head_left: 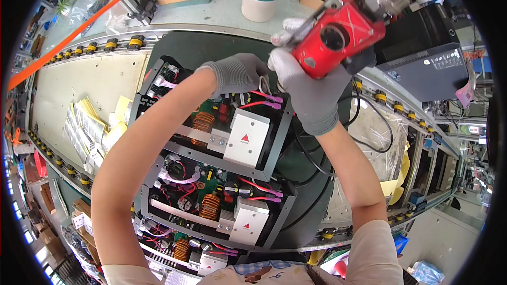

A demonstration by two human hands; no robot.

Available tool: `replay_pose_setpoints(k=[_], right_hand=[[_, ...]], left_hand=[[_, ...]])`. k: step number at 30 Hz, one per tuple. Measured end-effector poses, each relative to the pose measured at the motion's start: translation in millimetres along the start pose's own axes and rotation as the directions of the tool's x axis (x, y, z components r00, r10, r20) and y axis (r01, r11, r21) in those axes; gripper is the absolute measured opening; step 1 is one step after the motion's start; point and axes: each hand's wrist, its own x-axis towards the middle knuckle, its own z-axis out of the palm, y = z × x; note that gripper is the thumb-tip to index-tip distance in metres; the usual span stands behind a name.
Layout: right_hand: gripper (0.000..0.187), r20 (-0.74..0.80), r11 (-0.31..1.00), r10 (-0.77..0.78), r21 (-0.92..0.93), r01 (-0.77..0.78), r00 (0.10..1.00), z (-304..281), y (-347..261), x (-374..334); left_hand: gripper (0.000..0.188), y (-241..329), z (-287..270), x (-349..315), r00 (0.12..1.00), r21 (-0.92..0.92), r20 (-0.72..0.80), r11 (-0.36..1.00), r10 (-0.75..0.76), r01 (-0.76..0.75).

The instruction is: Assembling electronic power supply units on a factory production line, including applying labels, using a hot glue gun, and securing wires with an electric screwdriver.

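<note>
My right hand (pixel 314 92), in a grey glove with pale fingertips, grips a red power tool (pixel 340 34). The tool has a round dark opening in its body and a blurred metal end pointing to the far right; its exact kind is unclear. My left hand (pixel 237 74), gloved alike, has its fingers closed at the far edge of the farthest open electronics unit (pixel 248 140). What those fingers pinch, if anything, is hidden. Purple-tipped red wires (pixel 272 100) lie just below them. That unit holds a copper coil (pixel 203 126) and a white cover with a red triangle.
Two similar units (pixel 248 216) sit nearer me on the dark green mat (pixel 232 45). Black cables (pixel 311 163) run along their right side. Left lie paper sheets (pixel 87 132). Behind stand a lidded cup (pixel 261 0) and a black box (pixel 422 58). An orange strip (pixel 79 29) crosses the upper left.
</note>
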Motion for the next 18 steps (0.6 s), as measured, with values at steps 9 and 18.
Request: replay_pose_setpoints(k=[9, 18], right_hand=[[0.037, 0.036, 0.99, -0.124, -0.068, 0.127, 0.992, -6, -1, 2], [0.037, 0.023, 0.999, -0.027, -0.021, 0.027, 0.999, -3, -4, 13]], left_hand=[[0.027, 52, -6, -9, 0.972, 0.696, -0.003, 0.697, -0.235, 0.171], [0.027, 42, -9, -11, 0.972, 0.514, 0.083, 0.846, -0.218, 0.145]])
